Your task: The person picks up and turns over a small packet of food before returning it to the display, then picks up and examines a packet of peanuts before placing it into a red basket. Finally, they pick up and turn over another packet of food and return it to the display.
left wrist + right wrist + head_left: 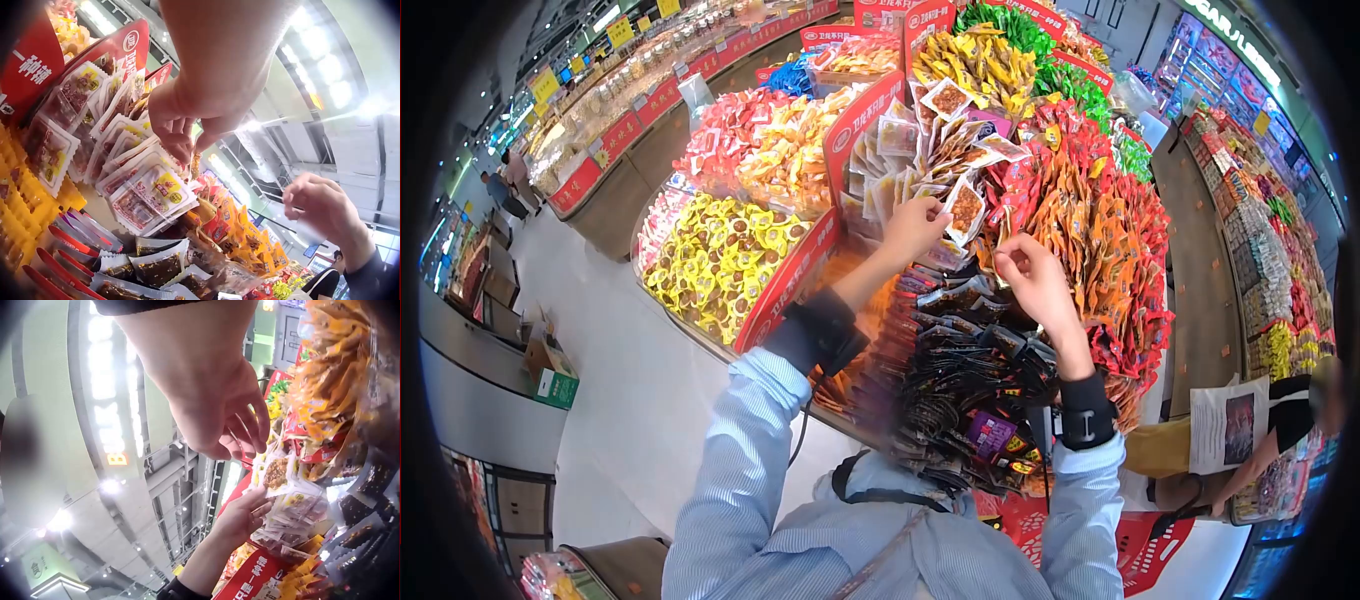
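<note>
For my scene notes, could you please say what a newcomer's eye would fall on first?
Probably the yellow-wrapped sweets at the display's left, beside a red signboard. Next, the left hand pinching a reddish-brown snack packet near the middle, the right hand nearby.

In the left wrist view the left hand (pixel 190 119) hides most of the pinched packet (pixel 195 164); lettering on the black packets (pixel 970 370) is illegibly small, and a dark shape (pixel 28 462) is blurred beyond identification.
</note>
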Demonstrator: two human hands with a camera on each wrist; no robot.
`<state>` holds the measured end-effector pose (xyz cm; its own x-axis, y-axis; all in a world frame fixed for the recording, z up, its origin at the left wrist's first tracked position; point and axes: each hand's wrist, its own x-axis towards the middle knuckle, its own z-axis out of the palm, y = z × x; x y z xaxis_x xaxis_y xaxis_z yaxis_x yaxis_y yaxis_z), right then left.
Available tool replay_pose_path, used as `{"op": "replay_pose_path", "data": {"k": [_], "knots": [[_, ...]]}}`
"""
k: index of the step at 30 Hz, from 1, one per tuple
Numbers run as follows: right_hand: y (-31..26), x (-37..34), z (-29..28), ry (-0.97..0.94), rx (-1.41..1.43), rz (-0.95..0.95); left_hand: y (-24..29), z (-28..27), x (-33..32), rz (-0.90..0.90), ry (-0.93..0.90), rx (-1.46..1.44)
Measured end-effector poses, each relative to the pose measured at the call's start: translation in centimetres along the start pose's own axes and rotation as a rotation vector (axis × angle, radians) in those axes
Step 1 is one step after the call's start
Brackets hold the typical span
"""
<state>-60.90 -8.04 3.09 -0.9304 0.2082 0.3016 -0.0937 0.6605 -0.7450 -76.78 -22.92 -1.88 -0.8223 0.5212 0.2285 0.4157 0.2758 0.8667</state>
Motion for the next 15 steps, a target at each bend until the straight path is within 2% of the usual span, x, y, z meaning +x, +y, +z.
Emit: {"op": "replay_pose_path", "data": {"k": [1,2,5,8,11,15], "knots": [[-0.5,0.6,0.6,0.001,0.040,0.045,0.7,-0.4,-0.3,-0.028,-0.039,0.006],[-0.2,1.1,1.2,0.018,0.095,0.038,0.4,-0.3,-0.5,0.039,0.028,0.006],[1.8,1.8,2.5,0.065,0.205,0.031,1.4,-1.8,-2.0,0.048,0.109,-0.098],[1.9,1.6,2.2,0.050,0.303,0.100,2.5,-3.6,-4.3,0.042,0.108,-0.255],[1.8,1.9,2.6,-0.001,0.556,0.042,4.5,-4.9,-7.0,-0.017,0.105,-0.433],[-1.0,1.4,2.4,-0.051,0.719,-0.019,5.2,-5.2,-9.9,-0.050,0.083,-0.544]]}}
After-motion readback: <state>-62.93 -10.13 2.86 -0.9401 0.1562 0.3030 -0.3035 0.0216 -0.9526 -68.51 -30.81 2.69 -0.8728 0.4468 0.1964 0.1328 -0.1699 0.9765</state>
